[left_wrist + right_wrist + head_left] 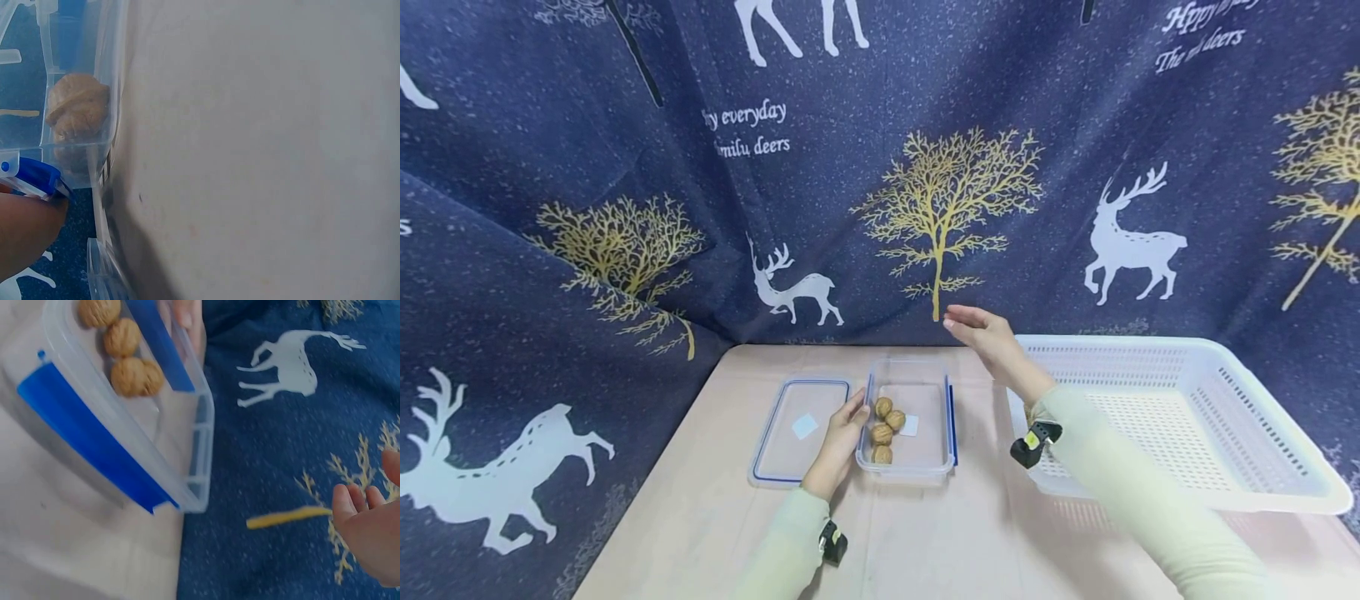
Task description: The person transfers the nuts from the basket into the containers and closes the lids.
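Observation:
A clear plastic food container [925,454] with blue side latches stands open-topped in the middle of the table. Several walnuts [882,434] lie along its left side; they also show in the right wrist view as round brown walnuts [122,337]. My left hand [844,429] grips the container's left wall, its thumb [31,228] by a blue latch [39,176] in the left wrist view. My right hand [988,340] is raised beyond the container's right back corner, fingers loosely bent and holding nothing.
The container's clear lid [775,454], with a blue seal, lies flat on the left. A large white perforated basket [1285,492] stands on the right, partly behind my right sleeve. A dark blue cloth [880,208] with deer and trees hangs behind the table [700,517].

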A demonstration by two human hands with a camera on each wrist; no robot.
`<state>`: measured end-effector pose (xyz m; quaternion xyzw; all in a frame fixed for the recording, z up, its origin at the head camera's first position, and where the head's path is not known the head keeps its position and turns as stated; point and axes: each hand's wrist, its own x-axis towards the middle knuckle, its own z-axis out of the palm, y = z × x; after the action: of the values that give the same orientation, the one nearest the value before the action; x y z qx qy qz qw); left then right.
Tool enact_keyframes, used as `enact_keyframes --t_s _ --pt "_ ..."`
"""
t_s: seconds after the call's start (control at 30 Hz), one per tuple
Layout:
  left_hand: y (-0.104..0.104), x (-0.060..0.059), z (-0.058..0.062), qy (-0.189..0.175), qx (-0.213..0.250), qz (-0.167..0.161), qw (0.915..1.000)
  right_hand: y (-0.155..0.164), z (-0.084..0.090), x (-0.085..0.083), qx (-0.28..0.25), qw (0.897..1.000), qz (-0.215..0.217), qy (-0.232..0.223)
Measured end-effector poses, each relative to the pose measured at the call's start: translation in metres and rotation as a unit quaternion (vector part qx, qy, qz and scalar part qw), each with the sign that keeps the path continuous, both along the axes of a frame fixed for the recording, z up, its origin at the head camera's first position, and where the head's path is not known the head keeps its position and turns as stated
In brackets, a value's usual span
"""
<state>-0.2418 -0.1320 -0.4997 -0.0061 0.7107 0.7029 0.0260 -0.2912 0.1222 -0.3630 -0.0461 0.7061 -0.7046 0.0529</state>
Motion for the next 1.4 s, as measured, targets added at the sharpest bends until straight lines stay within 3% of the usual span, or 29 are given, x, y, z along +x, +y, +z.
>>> enact_keyframes --t_s 0.3,0.6,0.93,1.4 --pt "0.000 -0.001 -0.001 -0.004 -0.001 0.006 1.0000 0.035 0.007 -0.006 -0.047 0.999 -0.010 0.018" --pt "0.000 -0.001 -0.001 -0.005 0.005 0.005 1.0000 0.075 0.003 -0.007 -0.098 0.995 0.008 0.029" --pt "-0.001 0.000 0.000 -0.003 -0.002 0.003 1.0000 0.117 -0.015 -0.010 -0.193 0.979 0.057 0.040" --pt "0.000 0.000 0.000 0.001 -0.005 0.002 1.0000 0.153 -0.050 -0.011 -0.123 0.985 0.119 0.017"
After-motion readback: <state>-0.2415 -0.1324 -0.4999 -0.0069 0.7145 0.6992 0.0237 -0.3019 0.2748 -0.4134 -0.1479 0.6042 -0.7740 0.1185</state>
